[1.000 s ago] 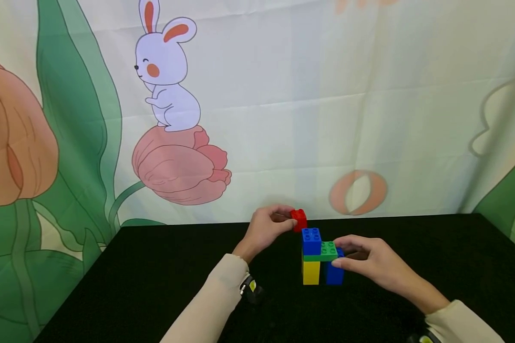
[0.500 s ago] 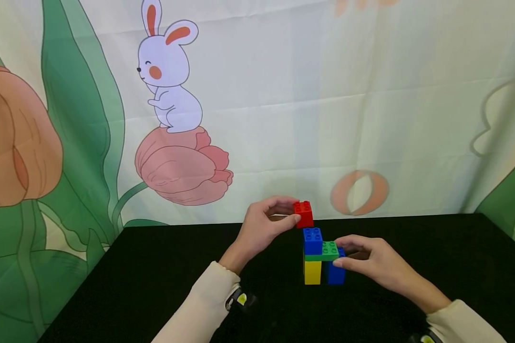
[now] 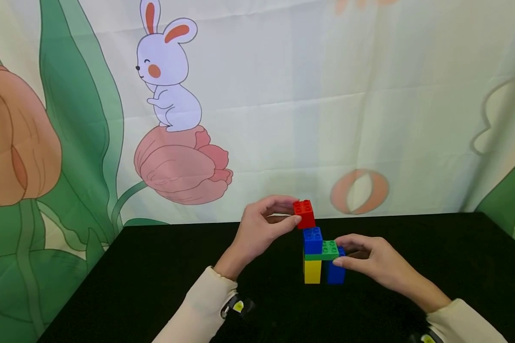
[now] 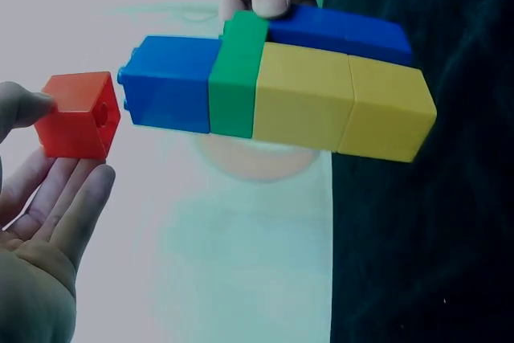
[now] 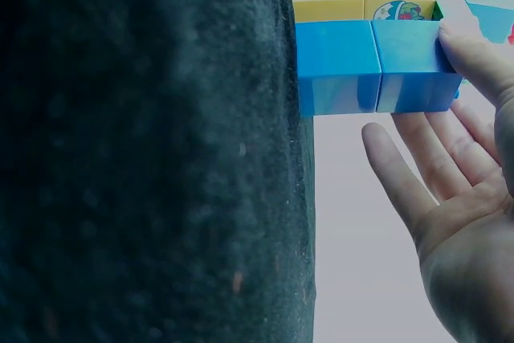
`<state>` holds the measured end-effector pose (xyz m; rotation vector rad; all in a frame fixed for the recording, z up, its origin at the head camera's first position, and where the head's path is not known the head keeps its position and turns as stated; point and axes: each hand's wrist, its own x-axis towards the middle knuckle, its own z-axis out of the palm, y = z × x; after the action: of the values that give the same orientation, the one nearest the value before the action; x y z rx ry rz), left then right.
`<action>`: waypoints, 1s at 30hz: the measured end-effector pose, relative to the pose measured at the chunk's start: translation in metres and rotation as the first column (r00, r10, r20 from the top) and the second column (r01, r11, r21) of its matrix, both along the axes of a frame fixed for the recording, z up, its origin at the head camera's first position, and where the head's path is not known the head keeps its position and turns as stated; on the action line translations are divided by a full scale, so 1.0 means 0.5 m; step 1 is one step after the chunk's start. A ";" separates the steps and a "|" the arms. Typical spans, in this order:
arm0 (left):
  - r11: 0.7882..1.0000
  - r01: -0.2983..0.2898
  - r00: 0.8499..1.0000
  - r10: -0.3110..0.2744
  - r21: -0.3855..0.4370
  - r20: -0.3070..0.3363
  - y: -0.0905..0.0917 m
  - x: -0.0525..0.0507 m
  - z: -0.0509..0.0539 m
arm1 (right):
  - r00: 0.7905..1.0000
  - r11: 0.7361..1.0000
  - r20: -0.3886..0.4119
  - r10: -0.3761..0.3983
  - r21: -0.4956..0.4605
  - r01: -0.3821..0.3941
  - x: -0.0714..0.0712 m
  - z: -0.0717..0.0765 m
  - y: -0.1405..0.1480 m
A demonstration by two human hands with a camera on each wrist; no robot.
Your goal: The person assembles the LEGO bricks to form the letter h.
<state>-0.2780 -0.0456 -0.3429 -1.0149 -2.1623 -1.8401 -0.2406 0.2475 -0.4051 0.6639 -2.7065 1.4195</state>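
My left hand (image 3: pixel 262 226) pinches a red toy brick (image 3: pixel 305 215) between thumb and fingers, just above a small tower. On the tower's top left is a blue brick (image 3: pixel 313 244); the left wrist view shows a narrow gap between its studs and the red brick (image 4: pixel 74 118). Under it, a green brick (image 3: pixel 330 249) bridges a column of yellow bricks (image 3: pixel 312 272) and a column of blue bricks (image 3: pixel 336 273). My right hand (image 3: pixel 371 259) grips the upper brick of that blue column, thumb on the near side in the head view.
The tower stands on a black-covered table (image 3: pixel 176 281). Close behind the table hangs a pale printed curtain (image 3: pixel 257 143) with a rabbit and flowers. Each wrist wears a dark strap with a device (image 3: pixel 237 306).
My left hand has raised the red brick and carried it slightly right, from behind the tower to just above the top blue brick. My right hand has kept its grip in place.
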 end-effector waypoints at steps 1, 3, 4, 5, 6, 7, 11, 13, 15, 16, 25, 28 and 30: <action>1.000 0.009 1.000 -0.009 -0.005 -0.007 0.002 0.002 0.001 | 1.000 1.000 0.001 -0.001 0.000 0.001 0.000 0.000 0.001; 0.999 0.026 1.000 -0.027 -0.021 -0.016 0.007 0.006 0.002 | 1.000 1.000 0.000 0.002 -0.004 -0.002 0.000 0.000 0.001; 0.999 0.036 0.999 -0.037 -0.029 -0.019 0.008 0.008 0.001 | 1.000 1.000 0.000 0.002 -0.005 -0.002 0.000 0.000 0.001; 0.998 0.043 0.999 -0.044 -0.040 -0.024 0.010 0.010 0.000 | 1.000 1.000 -0.002 0.004 -0.008 -0.004 0.000 0.000 0.001; 0.998 0.047 0.998 -0.049 -0.050 -0.026 0.011 0.011 -0.001 | 1.000 1.000 -0.002 0.006 -0.012 -0.006 0.001 0.000 0.001; 0.997 0.053 0.998 -0.055 -0.058 -0.027 0.012 0.013 -0.002 | 1.000 1.000 -0.002 0.008 -0.014 -0.008 0.001 -0.001 0.001; 0.995 0.060 0.998 -0.062 -0.084 -0.024 0.014 0.017 -0.003 | 1.000 1.000 0.001 0.014 -0.018 -0.014 0.001 0.000 0.001; 0.994 0.059 0.998 -0.061 -0.089 -0.024 0.013 0.019 -0.002 | 1.000 1.000 0.002 0.014 -0.015 -0.014 0.001 0.000 0.001; 0.994 0.060 0.998 -0.062 -0.089 -0.022 0.013 0.018 -0.003 | 1.000 1.000 0.001 0.012 -0.012 -0.012 0.001 0.000 0.001; 0.994 0.061 0.998 -0.063 -0.089 -0.022 0.012 0.018 -0.003 | 1.000 1.000 0.000 0.012 -0.010 -0.012 0.001 0.000 0.001; 0.994 0.065 0.998 -0.067 -0.089 -0.022 0.010 0.017 -0.001 | 1.000 1.000 0.005 0.012 -0.015 -0.012 0.001 0.000 0.002; 0.994 0.065 0.998 -0.067 -0.091 -0.020 0.010 0.017 -0.001 | 1.000 1.000 0.008 0.012 -0.017 -0.012 0.001 0.001 0.001; 0.994 0.066 0.998 -0.068 -0.091 -0.017 0.009 0.016 -0.001 | 1.000 1.000 0.007 0.012 -0.017 -0.012 0.001 0.001 0.001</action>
<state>-0.2699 -0.0410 -0.3433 -1.1320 -2.2454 -1.7656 -0.2401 0.2479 -0.4045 0.6766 -2.6970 1.4483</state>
